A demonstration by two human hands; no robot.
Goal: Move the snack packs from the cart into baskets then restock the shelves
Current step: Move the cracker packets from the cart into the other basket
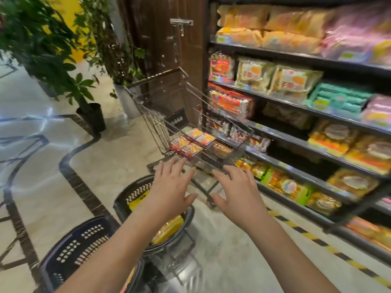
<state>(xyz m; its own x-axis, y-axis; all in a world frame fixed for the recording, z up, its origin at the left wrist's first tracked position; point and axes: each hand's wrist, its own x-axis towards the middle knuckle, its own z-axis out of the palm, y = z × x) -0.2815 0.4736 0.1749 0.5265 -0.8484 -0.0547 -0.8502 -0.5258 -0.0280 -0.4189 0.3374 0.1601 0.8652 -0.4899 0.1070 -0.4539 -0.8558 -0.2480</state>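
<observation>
Far to the left of the cart (148, 111), leafy plants (42, 43) stand on the patterned stone floor (42, 166), one of them in a black pot (94, 118). A grey metal planter (127, 102) sits just beside the cart's far left corner. Behind the cart is a dark wooden door (160, 43) with a metal latch (181, 23). In front of the cart on the left, nearest the person, is a dark slotted basket (78, 244). Between it and the cart stands a round black basket (135, 193) with yellow packs (169, 227) inside, partly hidden by the left forearm. This basket is just in front of the cart's lower frame. The cart is small, made of wire, and tilted in the view. Red and orange snack packs (190, 142) lie flat in a cluster at its near end. The left hand (169, 187) is over the round basket with its fingers spread and nothing in it, and its fingertips are just short of the cart's near edge, right below the snack packs. The right hand (239, 191) is apart from the left and also spread and holding nothing. Its fingertips are at the cart's near right corner, but it is not clear whether they touch the wire. The snack packs lie beyond both hands, closer to the left one. Right of the cart, and very close to its side, dark shelves (296, 58) rise in several tiers full of bagged bread and cakes (294, 81). A yellow and black striped tape (317, 240) runs along the floor at their foot.
</observation>
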